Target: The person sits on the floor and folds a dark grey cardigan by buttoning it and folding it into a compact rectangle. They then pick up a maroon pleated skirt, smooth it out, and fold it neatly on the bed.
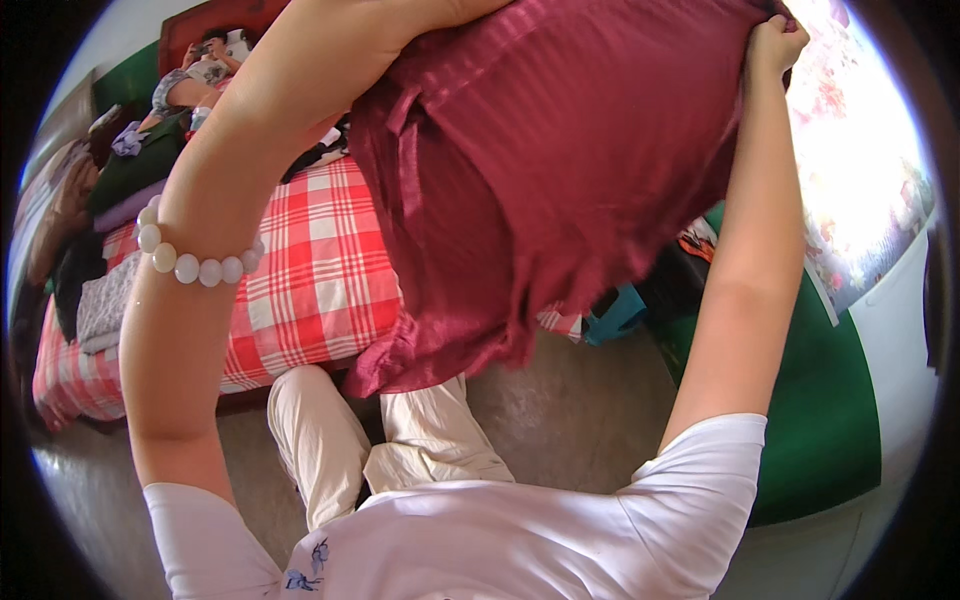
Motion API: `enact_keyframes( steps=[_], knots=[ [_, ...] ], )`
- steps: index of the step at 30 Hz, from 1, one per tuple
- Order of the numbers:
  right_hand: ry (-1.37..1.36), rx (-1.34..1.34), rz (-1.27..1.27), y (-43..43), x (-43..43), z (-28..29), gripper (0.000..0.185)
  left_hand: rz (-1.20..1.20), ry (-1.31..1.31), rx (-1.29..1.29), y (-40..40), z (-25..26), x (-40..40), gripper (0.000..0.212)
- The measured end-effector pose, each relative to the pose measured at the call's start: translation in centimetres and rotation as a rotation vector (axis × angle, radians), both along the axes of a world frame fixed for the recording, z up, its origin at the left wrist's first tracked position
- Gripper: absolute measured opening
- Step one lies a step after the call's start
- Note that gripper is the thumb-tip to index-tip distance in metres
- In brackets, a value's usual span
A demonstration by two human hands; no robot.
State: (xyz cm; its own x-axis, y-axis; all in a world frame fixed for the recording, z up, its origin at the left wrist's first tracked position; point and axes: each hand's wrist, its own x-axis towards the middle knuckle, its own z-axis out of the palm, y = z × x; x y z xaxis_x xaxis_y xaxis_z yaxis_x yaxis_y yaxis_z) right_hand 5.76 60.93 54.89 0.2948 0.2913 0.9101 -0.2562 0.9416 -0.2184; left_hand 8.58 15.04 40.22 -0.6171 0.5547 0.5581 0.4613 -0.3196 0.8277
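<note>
A dark red garment [577, 142] of thin, silky cloth hangs spread between my raised hands, a narrow tie strip dangling on its left part. At the top right, my right hand [780, 46] pinches a corner of the cloth with closed fingers. My left hand [427, 19] is at the garment's upper left edge; its fingertips run out of the top of the picture, so its grip is hidden. A bracelet of pale beads [199, 270] circles my left forearm. The garment's lower hem hangs loose over my knees and the bed's edge.
A bed with a red and white checked sheet [315, 255] lies before me. Folded clothes [109, 300] and a dark green cloth pile [146, 169] rest at its left. A person [199, 75] reclines farther back. A blue cloth [615, 315] and dark items lie right, beside a green wall panel [817, 420].
</note>
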Motion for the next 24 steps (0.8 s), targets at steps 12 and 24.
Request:
enact_keyframes(
  steps=[12, 24],
  knots=[
    [-0.378, 0.334, -0.145, -11.1, -28.9, -21.6, 0.024, 0.387, -0.006, -0.173, -8.6, -19.0, -5.5, 0.024],
    [-0.573, 0.327, 0.566, -58.9, -47.9, -38.7, 0.027, 1.050, -0.309, -0.258, -31.7, -31.1, -7.5, 0.020]
  ],
)
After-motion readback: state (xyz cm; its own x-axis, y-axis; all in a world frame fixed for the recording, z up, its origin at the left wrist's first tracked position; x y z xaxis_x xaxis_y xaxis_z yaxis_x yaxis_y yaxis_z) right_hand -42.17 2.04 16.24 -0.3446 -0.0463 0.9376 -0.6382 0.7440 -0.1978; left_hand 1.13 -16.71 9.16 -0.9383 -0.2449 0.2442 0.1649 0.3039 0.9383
